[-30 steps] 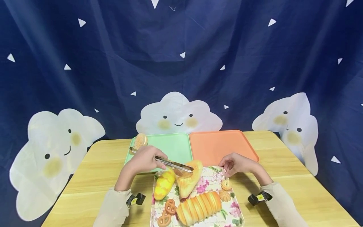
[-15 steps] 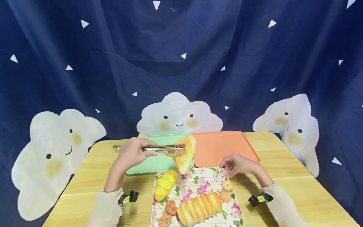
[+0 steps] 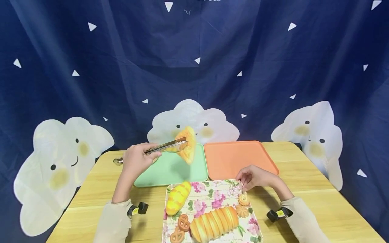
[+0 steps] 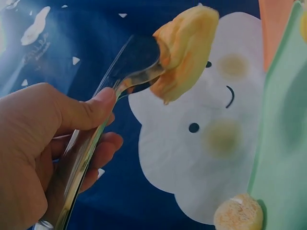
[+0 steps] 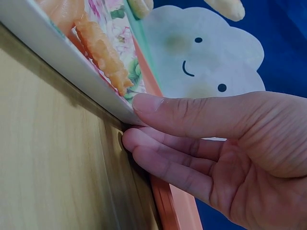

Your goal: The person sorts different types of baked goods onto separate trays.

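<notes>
My left hand (image 3: pixel 136 162) grips metal tongs (image 3: pixel 164 146), whose ends clasp a golden, pointed piece of bread (image 3: pixel 189 146). The bread hangs in the air over the green tray (image 3: pixel 173 175); the left wrist view shows it tilted between the tong tips. At the far right corner of the floral tray (image 3: pixel 209 199), my right hand (image 3: pixel 256 177) pinches the rim, thumb on top and fingers at the underside in the right wrist view. A round, crumb-coated bun (image 4: pixel 239 213) sits at the green tray's edge, hidden behind my left hand in the head view.
On the floral tray lie a yellow bread (image 3: pixel 178 198), a ridged long loaf (image 3: pixel 214 223), two pretzels (image 3: pixel 183 222) and two cookies (image 3: pixel 242 211). An orange tray (image 3: pixel 238 159) adjoins the green one. Behind the wooden table (image 3: pixel 310 189) hangs a blue curtain (image 3: pixel 194 50).
My left hand has lifted the pointed bread off the floral tray with the tongs and carried it up and away, over the green tray. The right hand stays at the tray's corner.
</notes>
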`<state>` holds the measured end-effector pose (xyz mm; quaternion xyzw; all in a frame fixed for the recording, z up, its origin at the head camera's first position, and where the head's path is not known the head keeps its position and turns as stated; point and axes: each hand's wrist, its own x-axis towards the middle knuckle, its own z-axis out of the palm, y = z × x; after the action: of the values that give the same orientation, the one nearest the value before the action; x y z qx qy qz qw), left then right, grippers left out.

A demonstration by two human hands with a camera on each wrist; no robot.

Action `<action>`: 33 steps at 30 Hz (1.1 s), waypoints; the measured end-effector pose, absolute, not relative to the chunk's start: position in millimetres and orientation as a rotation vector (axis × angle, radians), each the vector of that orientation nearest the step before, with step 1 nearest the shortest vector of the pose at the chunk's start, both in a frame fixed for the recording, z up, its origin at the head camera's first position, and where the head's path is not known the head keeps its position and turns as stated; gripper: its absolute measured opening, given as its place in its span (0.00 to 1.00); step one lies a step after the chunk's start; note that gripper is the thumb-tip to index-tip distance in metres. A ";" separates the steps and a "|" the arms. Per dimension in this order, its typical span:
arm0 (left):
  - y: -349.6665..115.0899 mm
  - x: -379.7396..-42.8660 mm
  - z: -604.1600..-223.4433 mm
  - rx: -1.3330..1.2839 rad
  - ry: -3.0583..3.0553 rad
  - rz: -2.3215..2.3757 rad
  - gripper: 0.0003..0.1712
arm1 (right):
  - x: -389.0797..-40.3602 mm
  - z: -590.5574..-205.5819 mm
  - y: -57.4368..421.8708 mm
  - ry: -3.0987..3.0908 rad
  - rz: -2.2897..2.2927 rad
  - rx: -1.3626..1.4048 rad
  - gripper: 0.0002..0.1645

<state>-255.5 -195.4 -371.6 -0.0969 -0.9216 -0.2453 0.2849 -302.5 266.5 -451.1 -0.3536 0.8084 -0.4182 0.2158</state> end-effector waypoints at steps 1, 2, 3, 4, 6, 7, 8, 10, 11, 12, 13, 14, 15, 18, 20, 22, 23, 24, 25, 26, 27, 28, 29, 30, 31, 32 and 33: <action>-196.2 -257.1 -373.1 -0.237 -2.465 -0.651 0.19 | -302.6 -451.0 266.5 2.240 -1.160 -0.978 0.23; -197.1 -258.8 -375.0 -0.214 -2.468 -0.646 0.19 | -302.5 -450.9 266.4 2.241 -1.160 -0.977 0.23; -198.1 -260.4 -376.9 -0.190 -2.473 -0.644 0.19 | -302.4 -450.8 266.5 2.240 -1.160 -0.976 0.23; -199.0 -262.2 -379.0 -0.168 -2.481 -0.641 0.20 | -302.3 -450.7 266.6 2.239 -1.161 -0.975 0.23; -201.4 -265.9 -383.4 -0.127 -2.499 -0.640 0.20 | -301.9 -450.2 266.9 2.236 -1.162 -0.974 0.23; -202.8 -267.8 -385.5 -0.109 -2.509 -0.642 0.21 | -301.7 -450.0 267.0 2.235 -1.163 -0.975 0.23; -204.2 -269.5 -387.4 -0.096 -2.521 -0.644 0.21 | -301.6 -449.8 267.0 2.234 -1.164 -0.977 0.23; -207.5 -272.8 -391.1 -0.072 -2.552 -0.653 0.22 | -301.4 -449.5 266.8 2.231 -1.167 -0.978 0.23; -209.2 -274.3 -392.9 -0.059 -2.568 -0.656 0.23 | -301.3 -449.5 266.7 2.231 -1.167 -0.979 0.23; -210.8 -275.6 -394.4 -0.046 -2.586 -0.657 0.23 | -301.3 -449.5 266.6 2.231 -1.168 -0.981 0.23; -212.5 -277.0 -395.9 -0.034 -2.604 -0.659 0.24 | -301.4 -449.7 266.4 2.232 -1.167 -0.983 0.23; -214.2 -278.2 -397.3 -0.022 -2.618 -0.655 0.24 | -301.5 -449.9 266.3 2.233 -1.166 -0.985 0.23; -215.8 -279.5 -398.7 -0.010 -2.634 -0.651 0.25 | -301.6 -450.1 266.2 2.232 -1.165 -0.988 0.23; -220.2 -282.8 -402.7 0.012 -2.674 -0.631 0.26 | -301.8 -450.2 266.0 2.235 -1.162 -0.996 0.23; -223.2 -285.0 -406.1 0.021 -2.692 -0.615 0.26 | -302.0 -450.2 265.5 2.237 -1.160 -1.001 0.23; -225.3 -287.2 -409.9 0.026 -2.714 -0.604 0.26 | -301.8 -450.0 265.3 2.240 -1.158 -1.001 0.23; -226.2 -288.1 -411.6 0.026 -2.721 -0.597 0.26 | -301.7 -449.9 265.3 2.239 -1.159 -0.999 0.23; -227.0 -289.4 -413.5 0.026 -2.728 -0.593 0.26 | -301.7 -449.8 265.3 2.238 -1.160 -0.996 0.23; -227.4 -290.5 -415.2 0.025 -2.735 -0.592 0.26 | -301.5 -449.8 265.5 2.236 -1.163 -0.992 0.23; -227.7 -291.4 -416.8 0.025 -2.740 -0.591 0.27 | -301.4 -449.8 265.8 2.235 -1.164 -0.989 0.23; -228.2 -292.4 -418.4 0.024 -2.743 -0.587 0.27 | -301.4 -449.9 266.0 2.231 -1.168 -0.985 0.23; -228.6 -293.3 -419.9 0.026 -2.744 -0.588 0.27 | -301.3 -450.0 266.2 2.230 -1.170 -0.982 0.23; -229.2 -294.1 -421.5 0.029 -2.745 -0.588 0.27 | -301.4 -450.1 266.3 2.229 -1.173 -0.979 0.23; -229.8 -294.9 -423.0 0.033 -2.743 -0.586 0.27 | -301.4 -450.3 266.4 2.229 -1.173 -0.978 0.23; -230.4 -295.7 -424.4 0.037 -2.743 -0.584 0.27 | -301.5 -450.5 266.5 2.230 -1.171 -0.976 0.23; -231.2 -296.5 -426.0 0.042 -2.742 -0.579 0.27 | -301.7 -450.7 266.6 2.232 -1.169 -0.977 0.23; -231.9 -297.1 -427.4 0.046 -2.745 -0.576 0.27 | -301.8 -451.0 266.7 2.233 -1.167 -0.976 0.23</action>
<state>-297.1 -231.9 -427.4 0.0160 -0.9648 -0.2024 0.1672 -301.8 266.7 -451.0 -0.3525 0.8066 -0.4215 0.2180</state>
